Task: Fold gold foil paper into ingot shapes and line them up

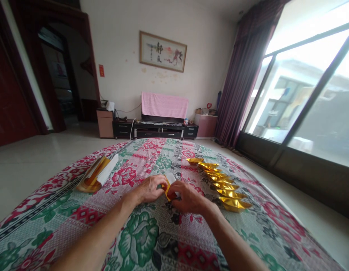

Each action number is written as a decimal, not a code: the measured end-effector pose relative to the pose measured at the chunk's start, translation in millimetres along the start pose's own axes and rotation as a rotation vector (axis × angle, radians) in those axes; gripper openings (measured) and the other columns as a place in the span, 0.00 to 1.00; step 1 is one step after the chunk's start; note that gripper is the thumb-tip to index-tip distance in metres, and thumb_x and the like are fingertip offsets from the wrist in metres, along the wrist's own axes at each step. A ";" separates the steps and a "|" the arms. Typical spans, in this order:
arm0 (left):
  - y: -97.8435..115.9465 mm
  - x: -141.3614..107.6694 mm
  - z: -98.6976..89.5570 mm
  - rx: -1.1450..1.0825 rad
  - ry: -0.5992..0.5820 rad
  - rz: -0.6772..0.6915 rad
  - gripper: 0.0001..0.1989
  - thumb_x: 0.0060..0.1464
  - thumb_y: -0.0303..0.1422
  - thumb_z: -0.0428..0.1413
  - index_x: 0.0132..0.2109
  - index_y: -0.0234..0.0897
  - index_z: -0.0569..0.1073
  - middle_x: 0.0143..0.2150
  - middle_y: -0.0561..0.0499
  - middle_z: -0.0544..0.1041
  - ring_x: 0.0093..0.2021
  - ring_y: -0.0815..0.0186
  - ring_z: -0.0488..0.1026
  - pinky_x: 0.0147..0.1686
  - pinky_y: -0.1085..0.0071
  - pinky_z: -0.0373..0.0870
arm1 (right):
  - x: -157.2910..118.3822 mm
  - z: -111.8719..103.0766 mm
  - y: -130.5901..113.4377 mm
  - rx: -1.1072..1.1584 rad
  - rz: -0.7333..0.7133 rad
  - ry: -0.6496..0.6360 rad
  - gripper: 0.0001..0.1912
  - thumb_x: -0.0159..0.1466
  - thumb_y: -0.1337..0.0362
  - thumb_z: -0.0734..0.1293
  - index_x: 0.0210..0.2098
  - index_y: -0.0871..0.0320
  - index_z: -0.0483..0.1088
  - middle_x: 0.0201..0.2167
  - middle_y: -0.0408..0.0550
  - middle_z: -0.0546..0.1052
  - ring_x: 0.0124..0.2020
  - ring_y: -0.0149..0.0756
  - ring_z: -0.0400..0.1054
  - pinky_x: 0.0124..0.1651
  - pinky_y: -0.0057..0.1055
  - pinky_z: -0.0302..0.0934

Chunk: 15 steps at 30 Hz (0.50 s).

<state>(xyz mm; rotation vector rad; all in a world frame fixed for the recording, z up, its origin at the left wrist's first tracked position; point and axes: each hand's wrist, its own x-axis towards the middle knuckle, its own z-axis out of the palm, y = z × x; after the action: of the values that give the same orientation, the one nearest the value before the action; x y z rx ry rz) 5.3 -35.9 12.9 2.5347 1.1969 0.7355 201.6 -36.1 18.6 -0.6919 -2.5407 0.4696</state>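
Between my hands, at the middle of the flowered cloth, is a partly folded sheet of gold paper (pixel 166 187) with a white underside. My left hand (pixel 152 188) pinches its left edge, fingers closed on it. From the other side my right hand (pixel 183 195) grips the paper, fingers curled round its right part and hiding some of it. To the right stands a row of several folded gold paper ingots (pixel 231 194), lined up one behind another. At the left lies a curled stack of gold and white paper sheets (pixel 98 174).
The flowered cloth (pixel 140 241) covers a round-edged surface in front of me. Beyond it stand a low black cabinet (pixel 157 134) and a pink cloth (pixel 164 104) draped over something. Curtains (pixel 239 75) and a large window (pixel 310 82) are on the right, a doorway (pixel 61 75) on the left.
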 end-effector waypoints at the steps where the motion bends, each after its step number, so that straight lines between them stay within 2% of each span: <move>1: -0.5 -0.6 -1.5 -0.015 -0.007 0.007 0.10 0.44 0.23 0.49 0.33 0.38 0.72 0.42 0.52 0.72 0.43 0.68 0.68 0.47 0.73 0.62 | 0.4 0.2 1.0 0.014 -0.009 0.004 0.11 0.47 0.75 0.63 0.29 0.57 0.69 0.29 0.42 0.72 0.36 0.30 0.64 0.40 0.25 0.57; 5: 0.3 -2.2 -4.5 -0.037 -0.039 0.026 0.09 0.43 0.23 0.50 0.33 0.37 0.71 0.42 0.51 0.71 0.43 0.67 0.67 0.48 0.72 0.62 | 1.7 -1.9 -0.4 0.039 -0.023 0.004 0.09 0.49 0.74 0.62 0.27 0.57 0.71 0.31 0.42 0.74 0.37 0.30 0.65 0.42 0.26 0.58; 15: 9.5 -2.1 -3.9 0.008 -0.096 -0.028 0.07 0.44 0.26 0.51 0.34 0.38 0.70 0.41 0.50 0.69 0.42 0.65 0.66 0.46 0.71 0.63 | -4.6 -7.6 5.8 -0.042 0.019 0.031 0.18 0.45 0.78 0.58 0.30 0.57 0.72 0.34 0.43 0.74 0.38 0.31 0.65 0.43 0.27 0.59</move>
<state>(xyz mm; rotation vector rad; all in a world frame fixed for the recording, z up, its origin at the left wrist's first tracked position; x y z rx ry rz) 8.2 -43.5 19.5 2.5239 1.2035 0.5968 211.2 -32.4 20.9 -0.7333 -2.5234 0.4092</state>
